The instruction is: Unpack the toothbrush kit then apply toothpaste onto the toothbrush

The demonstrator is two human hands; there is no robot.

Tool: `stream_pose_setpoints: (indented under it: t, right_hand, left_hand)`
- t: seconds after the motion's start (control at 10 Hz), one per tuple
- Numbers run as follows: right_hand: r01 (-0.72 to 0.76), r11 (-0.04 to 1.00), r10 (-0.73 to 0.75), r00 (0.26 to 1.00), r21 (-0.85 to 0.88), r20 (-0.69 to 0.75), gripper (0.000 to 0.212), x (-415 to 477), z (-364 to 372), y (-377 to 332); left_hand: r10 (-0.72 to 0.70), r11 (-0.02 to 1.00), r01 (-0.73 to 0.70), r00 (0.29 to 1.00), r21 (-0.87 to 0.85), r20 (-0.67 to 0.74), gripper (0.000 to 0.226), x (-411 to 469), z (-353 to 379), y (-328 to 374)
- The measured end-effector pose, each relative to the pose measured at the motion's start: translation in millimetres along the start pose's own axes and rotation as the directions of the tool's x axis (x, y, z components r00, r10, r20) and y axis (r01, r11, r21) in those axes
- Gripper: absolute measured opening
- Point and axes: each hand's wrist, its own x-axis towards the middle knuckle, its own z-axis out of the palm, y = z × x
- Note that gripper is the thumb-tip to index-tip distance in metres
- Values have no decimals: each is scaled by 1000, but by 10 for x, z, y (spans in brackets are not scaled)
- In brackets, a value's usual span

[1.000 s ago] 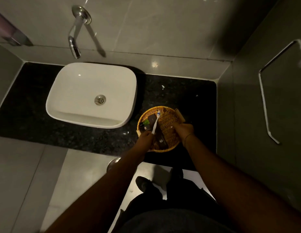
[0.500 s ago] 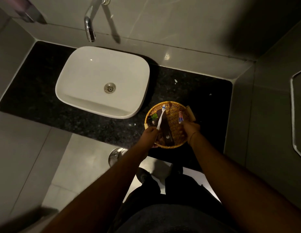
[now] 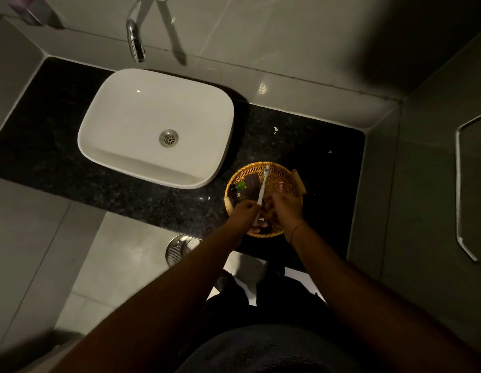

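Note:
A round wicker basket sits on the black counter, right of the sink. My left hand grips a white toothbrush by its handle, bristle end pointing away over the basket. My right hand is closed close beside the left, over the basket's near half. A small red and white toothpaste tube sticks out past its fingers. Dark sachets and a green packet lie inside the basket.
A white basin with a chrome tap stands to the left on the black granite counter. Walls close in at the right, with a metal rail. A floor drain lies below the counter edge.
My right hand drew in toward the left hand with the toothpaste tube. The toothbrush stays upright in my left hand. The camera dipped and shifted, so the sink sits higher left.

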Motion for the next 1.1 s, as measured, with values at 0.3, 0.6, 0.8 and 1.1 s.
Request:
stream_pose_setpoints:
  t: [0.3, 0.6, 0.8, 1.1]
  right_hand:
    - [139, 986, -142, 990, -93, -22, 33, 70, -34, 53]
    - [98, 933, -124, 991, -346, -55, 22, 298, -90, 65]
    - [136, 841, -171, 985, -524, -19, 22, 353, -21, 104]
    - [168, 777, -287, 952, -607, -104, 23, 195, 8, 40]
  left_hand:
    - [-1, 1000, 2, 997, -18, 76, 20, 36, 165, 26]
    - [-13, 992, 5, 998, 129, 60, 38, 37, 11, -29]
    - [35, 995, -36, 999, -88, -6, 32, -143, -289, -155]
    - [449, 891, -396, 841, 220, -303, 30, -283, -411, -263]
